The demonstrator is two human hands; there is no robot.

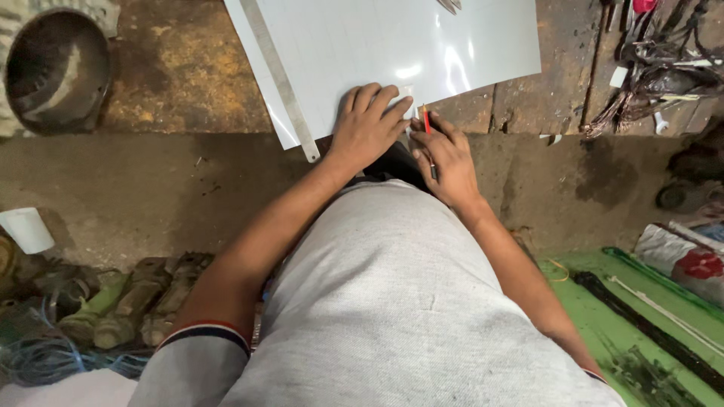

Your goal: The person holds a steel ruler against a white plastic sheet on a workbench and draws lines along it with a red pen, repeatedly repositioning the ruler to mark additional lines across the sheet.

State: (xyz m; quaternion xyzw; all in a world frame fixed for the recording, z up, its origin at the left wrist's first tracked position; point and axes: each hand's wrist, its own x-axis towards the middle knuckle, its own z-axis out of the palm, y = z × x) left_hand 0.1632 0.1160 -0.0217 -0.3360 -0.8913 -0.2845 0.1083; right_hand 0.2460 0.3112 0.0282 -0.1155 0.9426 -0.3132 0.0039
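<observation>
- The left hand (367,124) lies flat, fingers spread, pressing on the near edge of the white sheet (392,45).
- The right hand (445,158) sits just beside it, pinching a red pencil (427,124).
- The pencil tip touches the sheet's near edge.
- A metal ruler (283,79) lies on the sheet, left of both hands.
</observation>
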